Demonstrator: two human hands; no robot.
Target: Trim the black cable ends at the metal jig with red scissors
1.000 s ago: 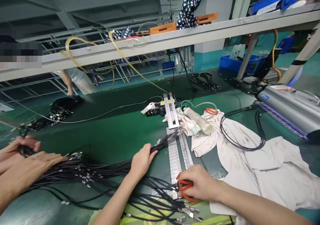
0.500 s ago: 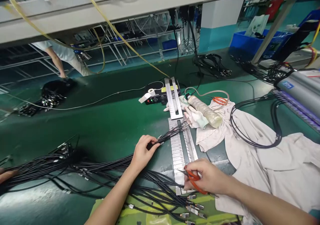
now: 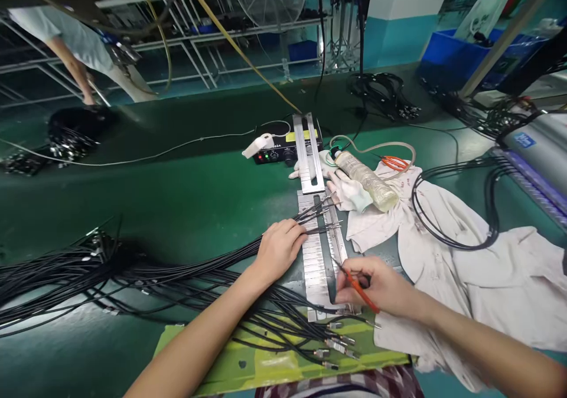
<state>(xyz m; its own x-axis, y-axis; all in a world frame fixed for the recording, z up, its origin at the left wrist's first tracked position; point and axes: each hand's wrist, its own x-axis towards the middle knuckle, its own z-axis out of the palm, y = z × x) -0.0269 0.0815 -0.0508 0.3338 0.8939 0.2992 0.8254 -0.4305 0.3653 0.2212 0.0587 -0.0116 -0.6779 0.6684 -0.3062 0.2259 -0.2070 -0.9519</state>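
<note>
My left hand (image 3: 279, 249) presses down on a bundle of thin black cables (image 3: 146, 271), near their metal-tipped ends. Those tips (image 3: 322, 216) fan out over a slotted metal fixture (image 3: 313, 255) lying on the green belt. My right hand (image 3: 376, 286) holds small orange-handled snips (image 3: 358, 287), their point close to the fixture's right rail. Several more cable ends (image 3: 333, 343) with metal connectors lie on a yellow-green sheet (image 3: 266, 365) in front of me.
White cloth (image 3: 482, 280) with a black cable loop (image 3: 452, 209) lies to the right. Behind the fixture sit a black control box (image 3: 277, 153), a white glove (image 3: 349, 192) and a wrapped bottle (image 3: 365, 180). A person (image 3: 77, 46) stands at far left by another cable pile (image 3: 73, 135).
The view has tilted down. My left hand slid the bundle forward so the tips lie on the fixture. My right hand moved up with the snips. The co-worker's hands at left have left the view.
</note>
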